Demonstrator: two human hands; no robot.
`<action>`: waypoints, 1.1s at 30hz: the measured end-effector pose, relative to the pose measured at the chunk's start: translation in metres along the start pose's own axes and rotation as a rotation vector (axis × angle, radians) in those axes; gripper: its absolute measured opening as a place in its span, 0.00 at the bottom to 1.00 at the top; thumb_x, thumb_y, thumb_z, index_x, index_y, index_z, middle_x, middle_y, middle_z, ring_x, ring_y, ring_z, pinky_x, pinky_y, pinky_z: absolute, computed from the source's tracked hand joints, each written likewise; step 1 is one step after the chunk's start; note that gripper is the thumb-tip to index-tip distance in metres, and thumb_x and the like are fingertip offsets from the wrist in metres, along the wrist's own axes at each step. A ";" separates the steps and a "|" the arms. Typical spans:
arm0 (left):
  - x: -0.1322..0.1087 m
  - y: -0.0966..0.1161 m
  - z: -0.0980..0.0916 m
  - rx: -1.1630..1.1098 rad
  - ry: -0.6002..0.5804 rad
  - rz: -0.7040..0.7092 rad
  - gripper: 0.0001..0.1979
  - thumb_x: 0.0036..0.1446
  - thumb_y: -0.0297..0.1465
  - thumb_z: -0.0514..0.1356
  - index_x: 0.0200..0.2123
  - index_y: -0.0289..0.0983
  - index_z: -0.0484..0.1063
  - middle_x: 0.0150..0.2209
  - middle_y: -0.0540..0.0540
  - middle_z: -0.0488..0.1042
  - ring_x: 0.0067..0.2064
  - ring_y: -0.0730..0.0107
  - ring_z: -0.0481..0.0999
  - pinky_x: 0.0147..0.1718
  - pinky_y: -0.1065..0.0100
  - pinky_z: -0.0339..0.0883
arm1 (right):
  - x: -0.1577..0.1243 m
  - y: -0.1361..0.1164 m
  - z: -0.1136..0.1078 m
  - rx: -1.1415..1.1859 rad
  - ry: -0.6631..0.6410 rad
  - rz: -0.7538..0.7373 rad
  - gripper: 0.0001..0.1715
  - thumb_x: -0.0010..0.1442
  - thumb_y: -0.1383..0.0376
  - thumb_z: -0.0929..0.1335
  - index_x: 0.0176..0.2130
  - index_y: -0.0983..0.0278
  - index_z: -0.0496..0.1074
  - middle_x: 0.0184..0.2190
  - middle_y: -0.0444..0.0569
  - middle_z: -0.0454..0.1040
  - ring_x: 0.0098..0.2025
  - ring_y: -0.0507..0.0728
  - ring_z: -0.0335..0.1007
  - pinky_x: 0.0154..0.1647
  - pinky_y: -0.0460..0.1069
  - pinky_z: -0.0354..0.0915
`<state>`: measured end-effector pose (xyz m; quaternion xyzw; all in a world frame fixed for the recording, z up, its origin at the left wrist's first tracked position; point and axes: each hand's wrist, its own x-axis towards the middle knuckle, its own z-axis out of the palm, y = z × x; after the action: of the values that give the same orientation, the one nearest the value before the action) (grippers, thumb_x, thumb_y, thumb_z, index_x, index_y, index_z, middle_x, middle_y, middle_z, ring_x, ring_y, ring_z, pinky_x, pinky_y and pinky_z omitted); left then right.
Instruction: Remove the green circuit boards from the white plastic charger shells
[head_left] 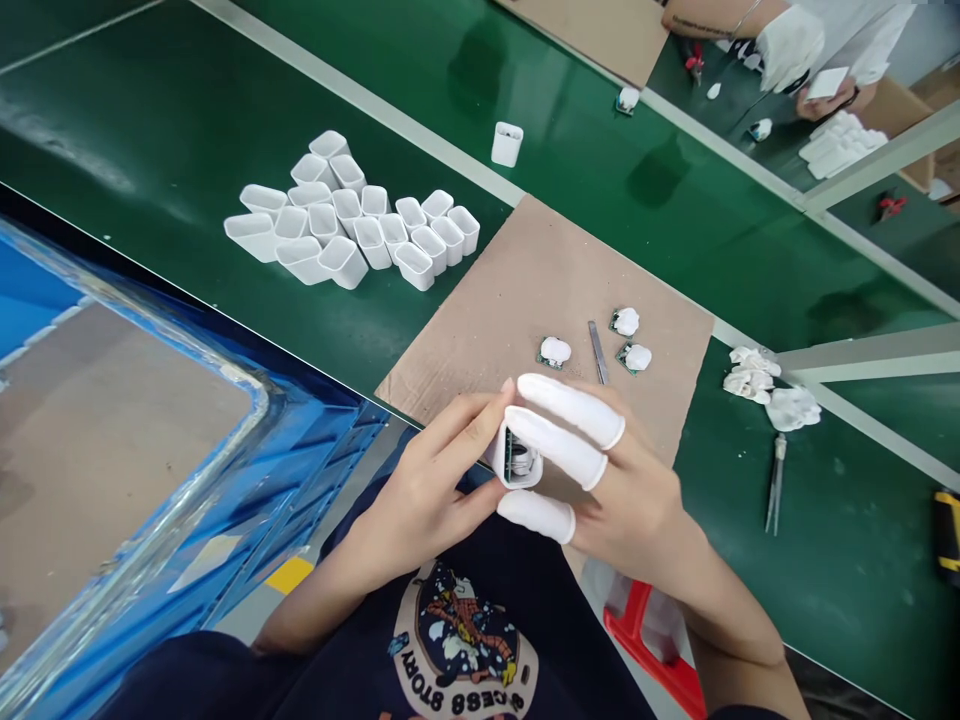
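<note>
One small white rectangular plastic shell (pixel 517 460), a green circuit board showing in its open end, is held over the near edge of the green counter (pixel 637 190). The left hand (pixel 431 480), bare, is curled about it with thumb and fingers pinching its left side. The right hand (pixel 622 490), with three white finger cots (pixel 570 405), closes on its right side. Just beyond, on one brown cardboard sheet (pixel 517 290), lie three small circuit boards with white caps (pixel 555 351) and one thin metal strip (pixel 598 352). Toward the far left edge about twenty empty white shells (pixel 352 225) cluster together, with one more white shell (pixel 507 143) standing apart. One pair of tweezers (pixel 775 485) lies to the right.
</note>
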<state>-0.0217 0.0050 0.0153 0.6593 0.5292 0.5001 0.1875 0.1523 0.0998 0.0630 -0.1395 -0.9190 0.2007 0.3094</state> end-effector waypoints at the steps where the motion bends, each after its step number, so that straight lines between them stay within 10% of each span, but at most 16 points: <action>1: 0.000 0.000 0.000 0.003 0.003 -0.002 0.36 0.62 0.22 0.60 0.71 0.40 0.54 0.53 0.40 0.74 0.53 0.64 0.77 0.49 0.68 0.75 | -0.002 0.000 0.002 -0.031 0.009 -0.034 0.39 0.60 0.62 0.76 0.66 0.63 0.64 0.57 0.59 0.75 0.60 0.67 0.71 0.59 0.64 0.75; 13: -0.001 0.001 0.001 0.120 0.064 0.030 0.37 0.60 0.17 0.59 0.70 0.36 0.55 0.53 0.40 0.73 0.55 0.67 0.74 0.54 0.71 0.70 | -0.002 -0.001 0.013 -0.170 0.069 -0.053 0.28 0.61 0.63 0.75 0.57 0.68 0.69 0.48 0.62 0.78 0.55 0.66 0.75 0.54 0.62 0.78; 26: 0.000 0.004 0.012 0.163 0.427 -0.085 0.23 0.51 0.20 0.66 0.49 0.41 0.67 0.43 0.46 0.69 0.44 0.66 0.71 0.39 0.67 0.70 | -0.007 -0.021 0.038 -0.181 0.273 0.026 0.23 0.60 0.73 0.72 0.55 0.70 0.73 0.44 0.58 0.79 0.51 0.62 0.77 0.53 0.57 0.79; 33: -0.001 0.008 0.024 0.174 0.428 -0.069 0.16 0.50 0.23 0.64 0.41 0.42 0.66 0.36 0.49 0.66 0.40 0.67 0.69 0.34 0.69 0.68 | -0.010 -0.026 0.041 -0.167 0.255 -0.002 0.15 0.61 0.75 0.70 0.49 0.71 0.74 0.44 0.58 0.77 0.51 0.62 0.77 0.55 0.58 0.79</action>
<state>0.0032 0.0086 0.0106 0.5334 0.6202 0.5745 0.0305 0.1310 0.0622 0.0401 -0.1883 -0.8859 0.1039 0.4110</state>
